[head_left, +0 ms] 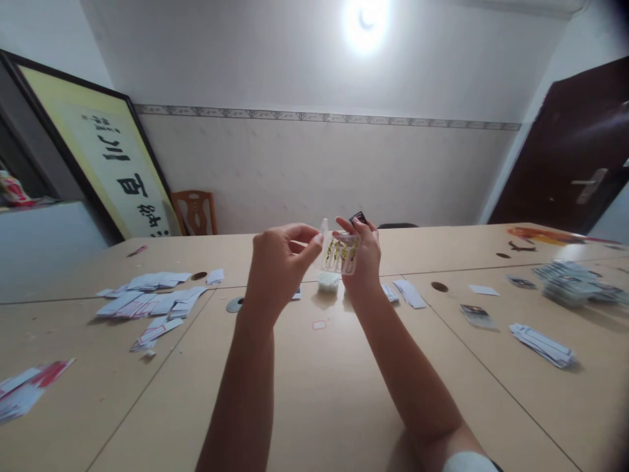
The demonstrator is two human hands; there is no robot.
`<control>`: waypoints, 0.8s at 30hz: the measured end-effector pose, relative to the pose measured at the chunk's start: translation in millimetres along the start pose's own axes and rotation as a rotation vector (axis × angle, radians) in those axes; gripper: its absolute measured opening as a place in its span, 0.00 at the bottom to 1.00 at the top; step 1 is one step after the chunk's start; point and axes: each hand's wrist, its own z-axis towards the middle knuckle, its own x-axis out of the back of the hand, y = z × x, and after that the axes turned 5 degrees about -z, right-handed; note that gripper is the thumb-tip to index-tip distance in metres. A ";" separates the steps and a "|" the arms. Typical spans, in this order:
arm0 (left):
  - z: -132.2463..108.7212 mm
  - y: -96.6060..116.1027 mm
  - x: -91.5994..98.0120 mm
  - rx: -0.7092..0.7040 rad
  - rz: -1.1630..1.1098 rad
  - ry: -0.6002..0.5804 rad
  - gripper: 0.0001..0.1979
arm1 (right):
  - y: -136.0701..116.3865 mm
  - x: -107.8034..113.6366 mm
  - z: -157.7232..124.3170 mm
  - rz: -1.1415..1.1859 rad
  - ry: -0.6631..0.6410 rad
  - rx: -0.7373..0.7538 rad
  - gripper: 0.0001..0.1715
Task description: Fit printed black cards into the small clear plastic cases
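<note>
Both my hands are raised above the table (324, 393). My right hand (361, 265) holds a small clear plastic tray (341, 254) with several gold pieces in it, and a dark card (358, 217) sticks up behind its fingers. My left hand (278, 265) is curled, its thumb and forefinger pinching the tray's upper left corner. Below the tray a small white container (327, 282) rests on the table.
White and red cards lie scattered at the left (152, 303) and at the near left edge (29, 387). Card stacks sit at the right (543, 344) and far right (570, 285). A wooden chair (195, 212) and a framed calligraphy board (105, 164) stand against the wall; a dark door (574, 157) is at the right.
</note>
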 end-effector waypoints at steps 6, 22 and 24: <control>-4.6 11.6 -25.6 -0.090 0.132 -0.287 0.11 | -0.8 -2.3 -9.3 -0.007 0.163 0.030 0.21; 3.2 -5.6 -17.3 -0.178 0.280 -0.133 0.11 | -4.0 -4.3 -14.4 -0.031 0.032 0.315 0.32; 3.6 -7.0 -16.8 -0.183 0.296 -0.105 0.12 | -3.6 -5.2 -15.8 -0.045 0.008 0.339 0.36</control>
